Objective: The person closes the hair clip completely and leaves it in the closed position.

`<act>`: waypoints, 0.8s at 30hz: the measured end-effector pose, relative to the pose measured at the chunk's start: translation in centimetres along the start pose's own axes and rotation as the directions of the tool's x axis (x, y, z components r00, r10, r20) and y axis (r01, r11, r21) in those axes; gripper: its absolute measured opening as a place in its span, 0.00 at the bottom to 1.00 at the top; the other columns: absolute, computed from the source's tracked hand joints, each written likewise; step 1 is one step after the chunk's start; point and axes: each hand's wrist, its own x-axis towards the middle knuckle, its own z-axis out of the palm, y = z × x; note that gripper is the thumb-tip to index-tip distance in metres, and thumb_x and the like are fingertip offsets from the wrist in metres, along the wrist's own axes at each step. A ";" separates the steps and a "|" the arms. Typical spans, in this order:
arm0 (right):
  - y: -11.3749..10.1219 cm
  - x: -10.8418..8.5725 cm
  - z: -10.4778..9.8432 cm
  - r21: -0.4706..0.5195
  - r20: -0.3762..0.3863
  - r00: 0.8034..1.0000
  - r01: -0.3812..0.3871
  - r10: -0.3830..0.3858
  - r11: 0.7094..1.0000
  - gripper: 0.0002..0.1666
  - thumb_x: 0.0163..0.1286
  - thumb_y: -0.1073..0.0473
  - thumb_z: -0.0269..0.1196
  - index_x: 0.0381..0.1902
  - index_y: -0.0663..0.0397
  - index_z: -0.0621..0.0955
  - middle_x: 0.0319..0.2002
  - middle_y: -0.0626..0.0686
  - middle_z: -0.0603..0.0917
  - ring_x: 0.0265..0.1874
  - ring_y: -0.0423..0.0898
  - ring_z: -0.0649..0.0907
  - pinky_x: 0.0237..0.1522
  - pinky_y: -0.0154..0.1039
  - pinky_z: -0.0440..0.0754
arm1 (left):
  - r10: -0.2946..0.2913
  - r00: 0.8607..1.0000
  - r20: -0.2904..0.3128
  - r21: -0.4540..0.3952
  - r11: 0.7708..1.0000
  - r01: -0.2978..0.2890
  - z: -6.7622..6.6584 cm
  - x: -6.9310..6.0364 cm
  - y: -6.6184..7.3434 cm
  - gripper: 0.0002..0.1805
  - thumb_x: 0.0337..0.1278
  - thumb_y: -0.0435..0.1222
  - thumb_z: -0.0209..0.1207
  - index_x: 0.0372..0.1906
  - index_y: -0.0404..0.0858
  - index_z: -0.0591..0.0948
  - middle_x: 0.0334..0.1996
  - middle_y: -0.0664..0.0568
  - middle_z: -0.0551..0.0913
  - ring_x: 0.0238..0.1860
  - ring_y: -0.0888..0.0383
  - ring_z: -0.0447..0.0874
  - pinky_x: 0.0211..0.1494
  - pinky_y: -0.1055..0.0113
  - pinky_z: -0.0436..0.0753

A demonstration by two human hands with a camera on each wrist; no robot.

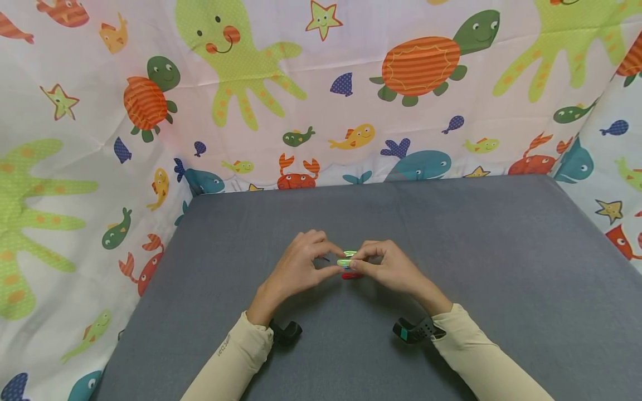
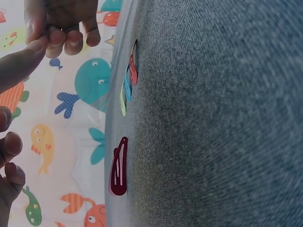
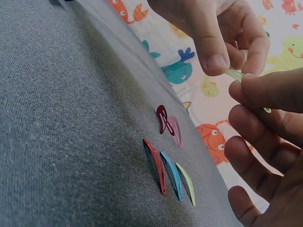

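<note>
In the head view, both forearms in beige sleeves point(image 1: 230, 356) reach forward over the grey surface point(image 1: 501, 250) and angle inward until the left hand point(image 1: 303, 264) and right hand point(image 1: 391, 270) nearly meet. Wrists are bent, and thumb and index fingers of each hand pinch a pale green hair clip point(image 1: 344, 263) between them, above the surface. A red clip point(image 1: 352, 276) and a second green clip point(image 1: 349, 253) show below; the blue one is mostly covered.

The left wrist view does not show the held clip, hidden by the hands. It does show a dark red clip point(image 2: 118, 190) lying partly over a pink one, apart from the red, blue point(image 2: 127, 87) and green row.

The right wrist view shows the grasp most clearly: right thumb and index finger grip the held clip along its length, left thumb and index finger its other end, while the right hand's remaining fingers are loosely curled. The pink clip point(image 3: 176, 133) is plainer here, and the row lies side by side.
</note>
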 end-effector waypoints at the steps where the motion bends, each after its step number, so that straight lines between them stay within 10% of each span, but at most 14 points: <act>1: 0.0 0.0 0.0 0.001 -0.002 1.000 -0.004 0.004 1.000 0.07 0.71 0.57 0.68 0.39 0.50 0.91 0.36 0.50 0.87 0.37 0.46 0.82 0.42 0.45 0.80 | 0.007 1.000 -0.005 0.005 1.000 -0.007 0.0 0.0 0.0 0.14 0.49 0.42 0.77 0.43 0.49 0.90 0.30 0.60 0.77 0.31 0.55 0.73 0.41 0.66 0.65; 24: 0.1 -0.1 0.1 0.019 0.001 1.000 0.028 -0.028 0.999 0.08 0.72 0.57 0.66 0.44 0.51 0.89 0.39 0.49 0.86 0.37 0.52 0.85 0.44 0.45 0.81 | 0.017 1.000 -0.021 -0.031 0.999 -0.018 0.2 -0.1 -0.2 0.09 0.55 0.40 0.74 0.41 0.46 0.89 0.31 0.55 0.82 0.33 0.55 0.77 0.43 0.65 0.70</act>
